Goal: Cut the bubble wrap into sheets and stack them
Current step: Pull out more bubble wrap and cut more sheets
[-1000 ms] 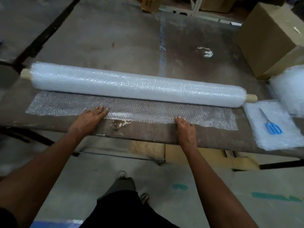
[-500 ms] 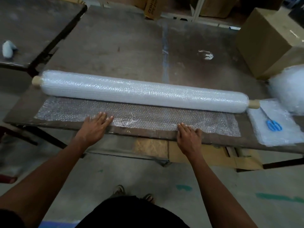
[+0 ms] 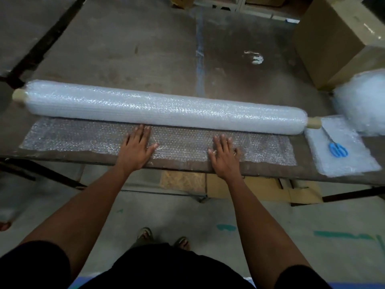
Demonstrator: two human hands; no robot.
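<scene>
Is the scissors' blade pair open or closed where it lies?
Closed. The scissors lie untouched on the cut sheets at the right, blades showing as one thin line from the blue handles, no V between them.

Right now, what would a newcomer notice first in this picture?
The long bubble wrap roll lies across the table. Both the left hand and the right hand press flat on the unrolled sheet before it. Blue scissors rest on cut sheets at the right.
</scene>
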